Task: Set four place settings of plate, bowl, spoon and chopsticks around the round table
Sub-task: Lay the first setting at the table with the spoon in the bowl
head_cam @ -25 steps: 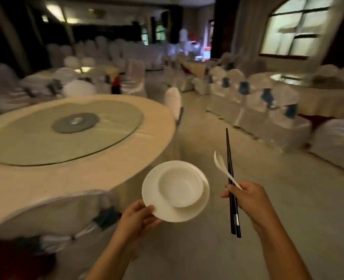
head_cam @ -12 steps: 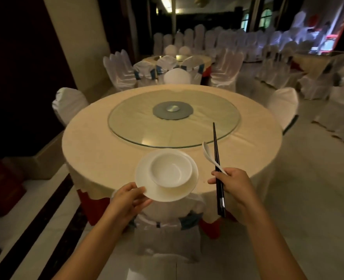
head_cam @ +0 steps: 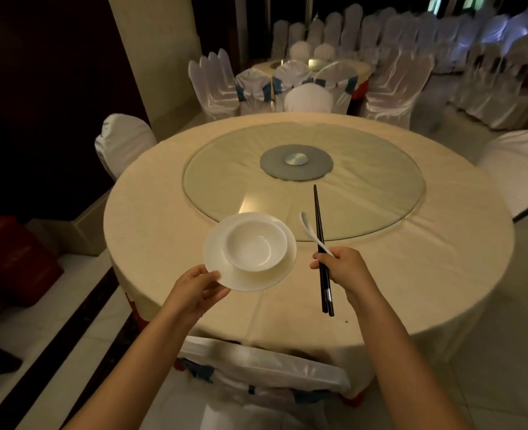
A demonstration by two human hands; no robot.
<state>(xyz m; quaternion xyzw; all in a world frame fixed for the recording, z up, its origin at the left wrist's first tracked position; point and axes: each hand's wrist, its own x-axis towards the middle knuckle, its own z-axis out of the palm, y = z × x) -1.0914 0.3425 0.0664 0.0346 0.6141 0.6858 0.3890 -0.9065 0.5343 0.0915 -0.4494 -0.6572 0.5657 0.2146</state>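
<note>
The round bench (head_cam: 169,212) wears a cream cloth, with a glass turntable (head_cam: 365,193) at its middle and white-covered chairs (head_cam: 123,144) around it. Above its near edge, the left hand (head_cam: 194,290) pinches the rim of a white plate (head_cam: 225,274), thumb on top, fingers beneath; a white bowl (head_cam: 251,248) sits in the plate. To its right, the right hand (head_cam: 346,268) has its fingers curled around black chopsticks (head_cam: 321,243) and a white spoon (head_cam: 310,229), both pointing toward the turntable.

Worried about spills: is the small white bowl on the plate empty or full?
Empty. The small white bowl shows a bare white inside, sitting upright on the round white plate gripped by the left hand.
</note>
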